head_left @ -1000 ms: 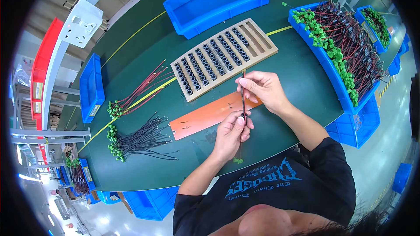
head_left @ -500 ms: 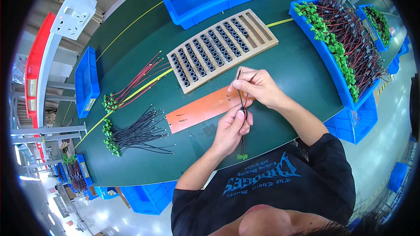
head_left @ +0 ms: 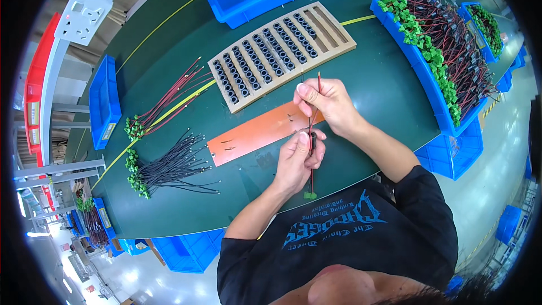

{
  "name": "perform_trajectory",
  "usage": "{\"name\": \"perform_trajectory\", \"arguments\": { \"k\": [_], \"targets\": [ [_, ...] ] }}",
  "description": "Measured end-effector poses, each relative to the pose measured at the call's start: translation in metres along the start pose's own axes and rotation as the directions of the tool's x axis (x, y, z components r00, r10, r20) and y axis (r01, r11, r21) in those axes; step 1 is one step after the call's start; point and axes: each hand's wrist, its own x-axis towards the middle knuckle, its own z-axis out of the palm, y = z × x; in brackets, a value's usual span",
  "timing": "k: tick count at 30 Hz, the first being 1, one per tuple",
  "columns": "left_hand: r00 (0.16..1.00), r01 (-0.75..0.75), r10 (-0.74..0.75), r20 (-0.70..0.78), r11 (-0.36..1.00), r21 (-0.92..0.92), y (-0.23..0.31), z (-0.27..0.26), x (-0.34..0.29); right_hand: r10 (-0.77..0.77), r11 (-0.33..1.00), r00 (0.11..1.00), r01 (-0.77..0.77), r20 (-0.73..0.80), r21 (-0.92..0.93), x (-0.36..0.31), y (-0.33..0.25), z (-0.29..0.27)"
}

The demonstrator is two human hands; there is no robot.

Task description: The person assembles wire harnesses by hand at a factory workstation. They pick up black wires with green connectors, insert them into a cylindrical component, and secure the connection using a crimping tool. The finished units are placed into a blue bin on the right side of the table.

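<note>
My left hand is closed around a small black ring, seen only in part between thumb and fingers. Red and black wires pass up through or along it; the fingers hide exactly how. Above, my right hand pinches these wires, and their free ends stick up past the thumb. Below the left hand the wires hang down to a green connector near the table's front edge. Beneath my hands lies an orange strip with a few dark marks on it.
Beyond the strip stands a wooden tray with rows of black rings. To the left lie red wires and black wires with green connectors. Blue bins stand around: one at the back, one packed with wired connectors on the right.
The wire ends now rise higher and more upright above my right hand, which has shifted slightly. The ring has turned in my left fingers. The whole view has moved a little.
</note>
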Motion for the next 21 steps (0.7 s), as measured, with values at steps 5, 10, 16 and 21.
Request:
{"name": "perform_trajectory", "arguments": {
  "k": [5,10,16,21],
  "targets": [
    [0.996,-0.077,0.081,-0.031,0.993,0.094,0.005,0.0,-0.006,0.128,0.991,0.992,-0.129,0.017,0.045,0.002,-0.01,-0.004],
    [0.998,-0.07,0.07,-0.01,0.998,0.006,-0.005,-0.01,-0.006,0.104,0.98,0.994,-0.107,0.027,0.17,0.001,-0.002,-0.009],
    [0.998,-0.009,0.011,-0.059,1.0,0.03,-0.006,-0.014,-0.006,0.04,0.997,0.998,-0.037,-0.046,0.066,0.003,0.008,-0.01],
    [1.0,-0.004,0.005,-0.028,0.999,0.033,-0.007,-0.013,-0.005,0.013,1.0,0.994,-0.012,-0.113,0.011,0.001,0.009,-0.01]
  ]
}}
